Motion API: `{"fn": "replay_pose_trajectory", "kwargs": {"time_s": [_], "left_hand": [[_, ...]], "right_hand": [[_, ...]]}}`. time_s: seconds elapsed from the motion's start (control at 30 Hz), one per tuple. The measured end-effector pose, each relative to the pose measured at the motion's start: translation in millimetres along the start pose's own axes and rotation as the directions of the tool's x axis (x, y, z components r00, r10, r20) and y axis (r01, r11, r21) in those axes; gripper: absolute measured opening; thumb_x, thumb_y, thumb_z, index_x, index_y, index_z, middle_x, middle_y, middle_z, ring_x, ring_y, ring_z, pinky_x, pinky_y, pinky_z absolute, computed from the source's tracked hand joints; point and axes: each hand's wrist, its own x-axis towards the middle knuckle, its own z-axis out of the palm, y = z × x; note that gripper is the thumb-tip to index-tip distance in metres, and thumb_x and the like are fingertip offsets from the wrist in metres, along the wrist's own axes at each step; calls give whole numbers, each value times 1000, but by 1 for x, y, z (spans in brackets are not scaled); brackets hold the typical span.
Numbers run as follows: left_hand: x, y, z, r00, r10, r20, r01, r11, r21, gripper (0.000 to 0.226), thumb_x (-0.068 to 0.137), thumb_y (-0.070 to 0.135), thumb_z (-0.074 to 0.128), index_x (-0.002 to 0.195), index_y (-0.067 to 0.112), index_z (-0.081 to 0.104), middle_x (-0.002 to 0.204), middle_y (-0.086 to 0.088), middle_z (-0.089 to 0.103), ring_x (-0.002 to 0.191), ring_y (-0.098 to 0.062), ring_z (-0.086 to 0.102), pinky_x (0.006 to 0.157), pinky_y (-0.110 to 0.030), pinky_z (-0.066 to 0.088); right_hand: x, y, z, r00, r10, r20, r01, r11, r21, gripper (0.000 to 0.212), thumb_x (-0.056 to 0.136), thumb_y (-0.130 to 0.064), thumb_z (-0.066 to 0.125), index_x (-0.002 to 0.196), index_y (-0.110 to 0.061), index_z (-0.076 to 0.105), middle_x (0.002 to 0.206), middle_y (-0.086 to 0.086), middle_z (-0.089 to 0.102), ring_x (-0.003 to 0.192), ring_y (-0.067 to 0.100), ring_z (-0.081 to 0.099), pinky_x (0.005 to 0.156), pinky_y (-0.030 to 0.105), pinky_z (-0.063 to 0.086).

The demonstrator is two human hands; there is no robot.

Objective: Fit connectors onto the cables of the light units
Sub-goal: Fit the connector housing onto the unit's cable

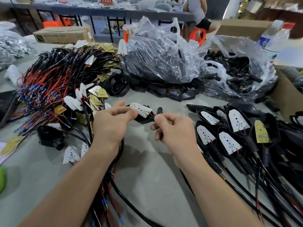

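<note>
Now left hand [111, 123] grips one light unit [141, 109], right hand [176, 128] one connector [159, 110].

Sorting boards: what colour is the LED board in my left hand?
The LED board is white; head view.

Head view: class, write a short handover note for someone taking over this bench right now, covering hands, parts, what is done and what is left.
Left hand: holds a white LED board in its black housing.
Right hand: pinches a black connector at that unit's cable end; whether it is seated cannot be told.
Done: fitted units piled on the right.
Left: the heap of wired boards on the left; loose connectors wait in the clear bag, far right.
</note>
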Motion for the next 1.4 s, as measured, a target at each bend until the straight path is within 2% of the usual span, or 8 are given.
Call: {"fn": "replay_pose_trajectory", "kwargs": {"time_s": [0.17,0.4,0.53,0.77,0.9,1.1,1.27,1.4], "left_hand": [[-3,0,-3,962,267,-48,-244,927,284,17,70,60,72,71,44,77,132,26,64,126,4,55,116,-37,36],[2,-4,-2,984,179,1,-178,978,111,4,72,39,78,69,37,81,122,32,64,127,8,53,118,-39,35],[-1,-6,-1,992,127,9,-126,969,212,12,77,43,77,68,36,80,137,19,62,117,19,50,110,-28,36],[-1,-5,0,981,193,2,-184,934,305,11,74,57,70,69,49,76,135,22,64,119,9,58,98,-17,37],[-5,0,1,976,218,11,-211,929,304,8,77,52,72,70,49,75,134,19,65,127,-2,57,111,-37,41],[-13,6,-2,930,367,11,-325,807,493,39,81,39,80,118,41,68,141,17,58,130,-11,52,109,-43,43],[-14,8,-1,932,363,16,-333,836,435,19,80,39,82,87,49,68,135,27,54,131,-9,52,108,-47,43],[-6,7,0,987,156,-44,-146,973,181,19,78,25,86,73,41,76,135,21,61,121,-6,62,113,-43,42]], "right_hand": [[0,1,3,997,-48,-67,47,999,-16,13,83,-32,64,86,-37,76,67,1,74,52,15,67,56,30,41],[0,4,2,989,-74,-128,65,995,-73,16,81,-38,65,82,-26,76,65,-4,74,58,13,70,61,36,49],[-2,2,3,986,-48,-161,44,999,-29,17,83,-34,64,77,-23,76,63,-1,73,60,17,69,66,45,55],[-1,0,3,986,48,-160,-16,981,196,11,94,-9,66,87,-11,75,66,8,74,60,19,71,59,28,55],[-1,-2,3,987,76,-139,-35,959,281,9,95,-5,65,89,-4,73,67,10,73,59,18,70,55,22,53],[1,-3,0,991,34,-131,-3,974,228,7,94,-5,67,91,-5,73,66,10,72,61,20,70,57,25,53],[2,-4,-2,989,-37,-141,57,988,143,11,92,-6,68,85,-12,74,66,9,73,62,22,72,58,27,53],[1,-6,-4,988,-46,-144,61,993,100,11,89,-11,70,81,-17,75,68,6,74,60,19,71,60,33,50]]}}
